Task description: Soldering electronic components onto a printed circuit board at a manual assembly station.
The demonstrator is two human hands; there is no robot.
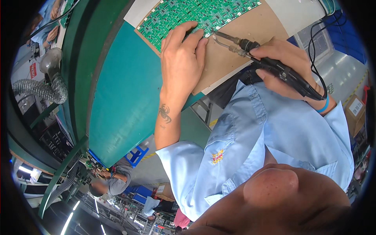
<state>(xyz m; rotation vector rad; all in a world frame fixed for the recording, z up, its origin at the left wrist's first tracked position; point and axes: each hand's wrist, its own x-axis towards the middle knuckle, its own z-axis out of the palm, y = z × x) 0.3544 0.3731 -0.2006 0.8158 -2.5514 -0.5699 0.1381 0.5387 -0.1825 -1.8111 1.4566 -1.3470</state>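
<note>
A green circuit board panel (172,19), crowded with small parts, lies on a brown board (243,29) at the top of the view. My left hand (182,58) is closed at the panel's near edge, fingers bent and fingertips on it; what lies under the fingertips is hidden. My right hand (288,58) is wrapped round the black handle of a soldering iron (280,70). A metal tip and a thin curved tube stick out of its front end, pointing left. Both ends are close to the panel's near edge, beside my left fingertips. A black cable trails from the handle.
A teal mat (121,94) covers the bench to the left, with a dark green rail (88,58) along it. Beyond the rail hangs a flexible duct (41,90) with a hood. Other people (113,180) work further off. A cardboard box (354,113) stands on the right.
</note>
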